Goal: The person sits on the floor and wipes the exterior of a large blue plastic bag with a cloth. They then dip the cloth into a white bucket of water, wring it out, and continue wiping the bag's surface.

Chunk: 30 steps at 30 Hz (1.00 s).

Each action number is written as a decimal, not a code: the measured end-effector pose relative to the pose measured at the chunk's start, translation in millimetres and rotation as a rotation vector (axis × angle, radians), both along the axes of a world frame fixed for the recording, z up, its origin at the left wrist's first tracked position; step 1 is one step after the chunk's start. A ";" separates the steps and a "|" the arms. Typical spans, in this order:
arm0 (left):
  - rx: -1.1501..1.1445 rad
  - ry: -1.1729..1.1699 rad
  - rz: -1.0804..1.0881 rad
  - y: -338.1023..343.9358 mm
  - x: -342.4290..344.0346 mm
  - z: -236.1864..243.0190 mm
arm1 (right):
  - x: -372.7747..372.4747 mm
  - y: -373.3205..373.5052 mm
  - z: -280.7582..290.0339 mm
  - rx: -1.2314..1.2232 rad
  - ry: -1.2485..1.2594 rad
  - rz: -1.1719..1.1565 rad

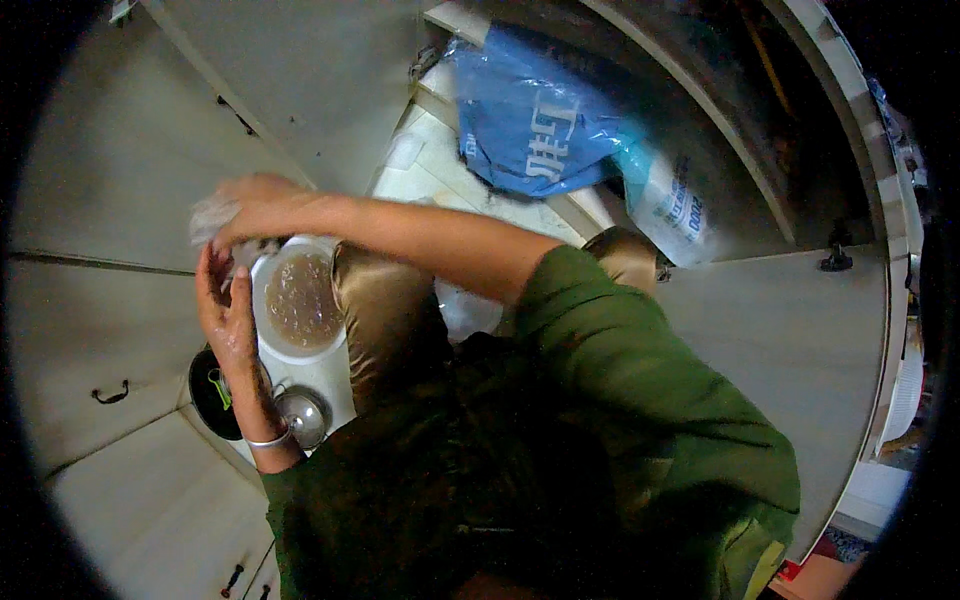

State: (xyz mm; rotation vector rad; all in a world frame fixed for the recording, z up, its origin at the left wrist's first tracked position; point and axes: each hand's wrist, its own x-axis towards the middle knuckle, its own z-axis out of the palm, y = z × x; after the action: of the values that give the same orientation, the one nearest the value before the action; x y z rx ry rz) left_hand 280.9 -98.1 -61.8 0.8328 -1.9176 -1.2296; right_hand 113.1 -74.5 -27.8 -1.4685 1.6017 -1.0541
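A large blue plastic sack (pixel 535 120) with white print lies on the tiled floor at upper centre, a pale printed bag (pixel 672 205) touching its right side. A white bowl (pixel 298 300) of brownish liquid sits lower left. The right hand (pixel 255 205) is closed around a crumpled clear plastic bag (pixel 212 215) above the bowl's rim. The left hand (pixel 228 305), fingers open, touches the bag's underside.
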 end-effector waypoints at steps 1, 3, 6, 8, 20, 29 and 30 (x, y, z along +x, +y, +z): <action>-0.089 -0.001 -0.026 12.1 -12.2 16.1 | -16.5 18.7 8.2 -0.005 -0.037 -0.013; -0.064 0.092 -0.083 31.3 -38.3 35.3 | -56.1 49.1 -10.7 -0.236 0.070 -0.095; -0.106 0.129 -0.229 46.8 -85.7 59.4 | -129.6 110.2 -25.9 -0.153 0.211 -0.340; -0.002 0.116 -0.328 43.0 -127.4 60.9 | -153.6 150.1 -3.5 -0.053 0.089 -0.659; 0.569 -0.113 -0.382 10.9 -388.4 -122.3 | -284.6 278.6 -58.7 -0.185 0.159 -1.354; 0.960 -0.087 -0.386 17.2 -446.1 -157.8 | -298.7 278.3 -59.7 0.001 0.210 -1.450; 0.994 -0.065 -0.387 20.0 -453.6 -166.4 | -311.7 285.0 -75.9 -0.012 0.256 -1.444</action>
State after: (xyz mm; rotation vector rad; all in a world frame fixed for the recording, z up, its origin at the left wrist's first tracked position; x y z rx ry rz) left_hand -172.6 -78.1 -228.2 0.9840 -1.4804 -2.4961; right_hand -198.6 210.6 -103.7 -0.2101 2.8978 -1.5716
